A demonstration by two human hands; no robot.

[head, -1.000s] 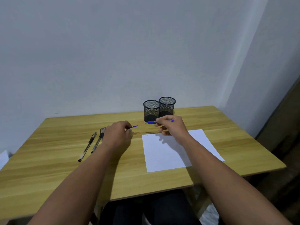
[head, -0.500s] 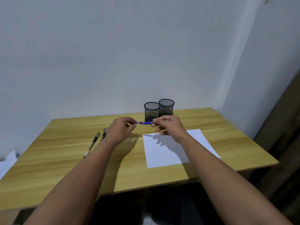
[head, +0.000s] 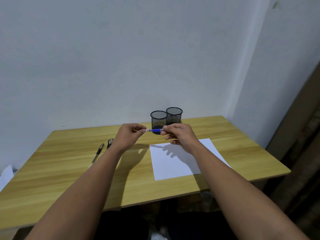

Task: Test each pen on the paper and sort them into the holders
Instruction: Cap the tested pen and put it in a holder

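Two forearms reach out over my wooden table (head: 52, 179). Nearest lies the white paper (head: 173, 163); left of it, two dark pens (head: 98, 153). Above, my left hand (head: 128, 137) and right hand (head: 180, 135) pinch opposite ends of a blue pen (head: 155, 130), held level. Farthest stand two mesh holders (head: 159, 119), touching.

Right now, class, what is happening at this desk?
A person holds a blue pen level above the wooden table, the right hand gripping its barrel and the left hand pinching its tip end. Two black pens lie on the table to the left. The white paper carries a faint mark at its far left corner. Both mesh holders look empty.
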